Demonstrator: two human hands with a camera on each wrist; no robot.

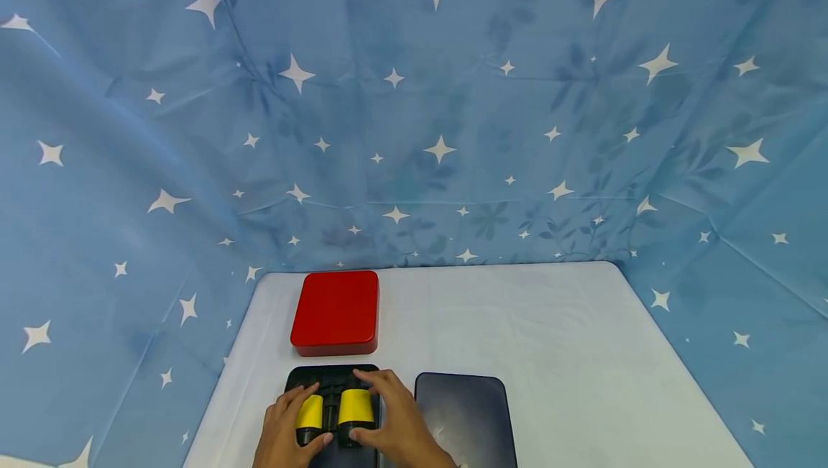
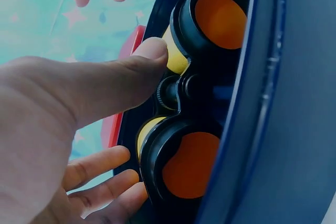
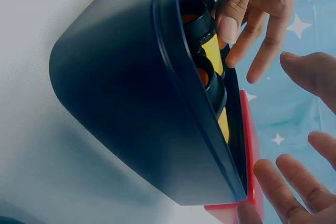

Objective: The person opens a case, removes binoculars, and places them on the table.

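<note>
A pair of yellow and black binoculars (image 1: 356,405) lies inside a dark open box (image 1: 343,458), near the front left of the table. My left hand (image 1: 284,428) is at the left barrel, its thumb toward the near end and its fingers along the outer side. Around the right barrel, my right hand (image 1: 402,418) is spread, thumb by the near end and fingers at the far side. In the right wrist view, the right fingers (image 3: 294,182) stand apart from the binoculars. Orange-looking lenses (image 2: 191,165) face the camera in the left wrist view.
A closed red box (image 1: 336,311) sits behind the dark box on the white table (image 1: 550,353). Right of the dark box lies a dark rectangular lid or tray (image 1: 462,418). Blue star-patterned cloth (image 1: 440,108) hangs around the table's back and sides.
</note>
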